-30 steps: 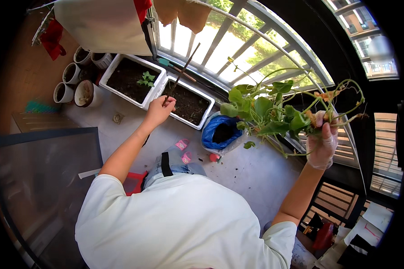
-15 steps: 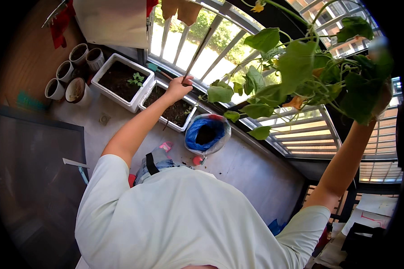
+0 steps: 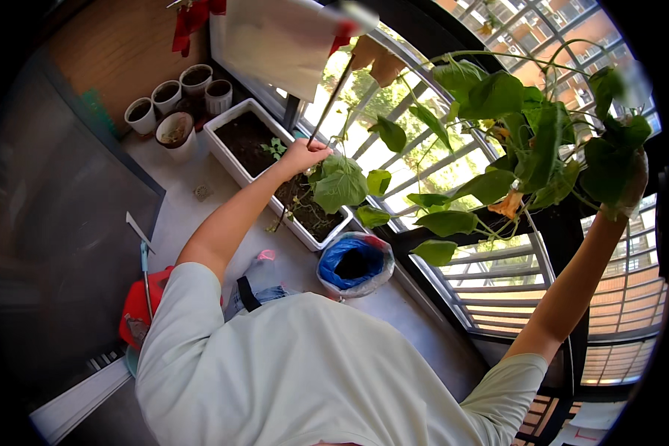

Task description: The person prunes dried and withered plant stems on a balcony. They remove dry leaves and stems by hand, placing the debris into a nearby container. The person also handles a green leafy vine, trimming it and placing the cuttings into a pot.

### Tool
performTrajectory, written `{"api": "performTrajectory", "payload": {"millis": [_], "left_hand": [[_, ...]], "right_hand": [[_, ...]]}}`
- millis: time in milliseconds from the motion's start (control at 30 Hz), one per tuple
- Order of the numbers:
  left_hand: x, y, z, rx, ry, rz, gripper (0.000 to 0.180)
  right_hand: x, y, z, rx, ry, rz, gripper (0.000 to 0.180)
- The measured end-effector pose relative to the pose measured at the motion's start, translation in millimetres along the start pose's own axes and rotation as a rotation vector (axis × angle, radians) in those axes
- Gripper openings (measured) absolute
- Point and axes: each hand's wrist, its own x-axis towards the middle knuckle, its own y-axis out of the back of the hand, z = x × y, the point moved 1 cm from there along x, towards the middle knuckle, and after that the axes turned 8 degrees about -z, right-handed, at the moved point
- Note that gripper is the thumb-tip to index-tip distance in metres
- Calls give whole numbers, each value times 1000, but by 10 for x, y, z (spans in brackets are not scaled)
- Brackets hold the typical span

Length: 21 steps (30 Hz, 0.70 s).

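Head view: left hand (image 3: 302,154) gripping stake (image 3: 333,98), right hand (image 3: 626,186) among vine (image 3: 513,134).

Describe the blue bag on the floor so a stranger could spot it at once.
Start at the two long white planter boxes of dark soil along the window railing. Just past the nearer box's end, on the grey floor, sits the bag. Its rolled-down rim and bright blue lining mark it out from the small round white pots in the far corner.
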Motion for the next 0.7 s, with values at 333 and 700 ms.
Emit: {"api": "performTrajectory", "payload": {"millis": [333,700], "left_hand": [[-1077,1297,1017,-125,171,3,20],[-934,2013,1107,-328,113,20,17]], "right_hand": [[-246,-2512,1691,8,-280,-7,21],[-76,-5075,3014,465,-283,-357,28]]}}
